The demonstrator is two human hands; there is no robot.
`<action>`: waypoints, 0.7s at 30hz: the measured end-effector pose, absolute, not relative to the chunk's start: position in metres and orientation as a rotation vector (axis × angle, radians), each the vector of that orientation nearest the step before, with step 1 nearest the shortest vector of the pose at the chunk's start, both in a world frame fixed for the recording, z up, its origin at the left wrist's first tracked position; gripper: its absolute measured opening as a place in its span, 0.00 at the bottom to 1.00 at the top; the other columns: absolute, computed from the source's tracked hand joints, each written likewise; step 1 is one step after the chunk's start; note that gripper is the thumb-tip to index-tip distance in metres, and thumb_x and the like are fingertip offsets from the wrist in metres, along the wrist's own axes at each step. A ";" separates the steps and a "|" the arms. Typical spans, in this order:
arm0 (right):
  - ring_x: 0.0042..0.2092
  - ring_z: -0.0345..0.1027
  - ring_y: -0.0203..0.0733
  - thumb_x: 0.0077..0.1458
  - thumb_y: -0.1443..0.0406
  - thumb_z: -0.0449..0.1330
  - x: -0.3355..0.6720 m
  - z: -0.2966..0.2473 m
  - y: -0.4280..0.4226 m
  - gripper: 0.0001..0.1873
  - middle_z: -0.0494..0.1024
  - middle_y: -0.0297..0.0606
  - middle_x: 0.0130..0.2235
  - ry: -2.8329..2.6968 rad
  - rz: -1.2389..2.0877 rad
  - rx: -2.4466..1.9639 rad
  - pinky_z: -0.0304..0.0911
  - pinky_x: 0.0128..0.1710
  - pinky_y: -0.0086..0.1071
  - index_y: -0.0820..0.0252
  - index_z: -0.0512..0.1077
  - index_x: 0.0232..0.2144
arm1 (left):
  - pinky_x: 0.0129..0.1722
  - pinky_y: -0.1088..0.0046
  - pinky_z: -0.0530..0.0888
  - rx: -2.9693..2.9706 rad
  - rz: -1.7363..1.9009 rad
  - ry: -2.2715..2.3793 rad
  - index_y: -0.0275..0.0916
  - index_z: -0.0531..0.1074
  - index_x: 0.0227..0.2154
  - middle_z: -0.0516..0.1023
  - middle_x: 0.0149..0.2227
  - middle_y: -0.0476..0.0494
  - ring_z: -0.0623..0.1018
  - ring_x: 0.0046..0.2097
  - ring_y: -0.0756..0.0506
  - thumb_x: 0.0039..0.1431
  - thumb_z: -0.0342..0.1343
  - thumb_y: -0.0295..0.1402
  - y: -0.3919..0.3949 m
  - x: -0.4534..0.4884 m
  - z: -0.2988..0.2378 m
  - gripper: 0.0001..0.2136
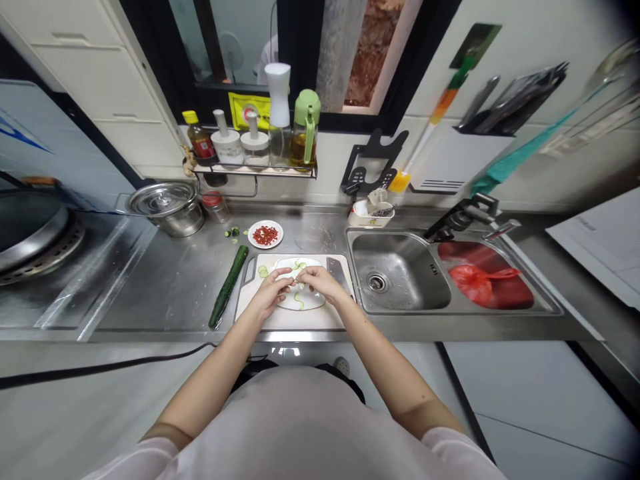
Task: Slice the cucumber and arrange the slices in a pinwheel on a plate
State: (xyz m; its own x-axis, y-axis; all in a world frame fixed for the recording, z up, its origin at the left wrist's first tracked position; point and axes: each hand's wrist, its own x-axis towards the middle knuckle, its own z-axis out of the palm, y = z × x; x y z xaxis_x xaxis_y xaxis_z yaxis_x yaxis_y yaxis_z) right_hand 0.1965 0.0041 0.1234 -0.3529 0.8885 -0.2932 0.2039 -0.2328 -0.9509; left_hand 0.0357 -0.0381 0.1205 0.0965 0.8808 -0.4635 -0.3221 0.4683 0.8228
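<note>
Arranging cucumber slices [299,299] with 2 hands; 1 whole cucumber [229,286] beside.

Home kitchen: steel sink [400,270], wok burner [30,233], condiment shelf [255,170].

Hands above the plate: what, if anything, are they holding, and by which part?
Left hand and right hand pinch what looks like a cucumber slice between fingertips over the white plate; which part cannot be told.
</note>
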 end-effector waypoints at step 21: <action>0.18 0.61 0.30 0.48 0.65 0.61 0.205 0.087 0.008 0.07 0.70 0.28 0.16 -1.533 1.706 -1.540 0.53 0.19 0.23 0.60 0.67 0.22 | 0.29 0.77 0.65 1.080 1.061 1.392 0.37 0.72 0.27 0.70 0.23 0.53 0.69 0.26 0.53 0.39 0.63 0.38 -0.035 0.039 0.061 0.12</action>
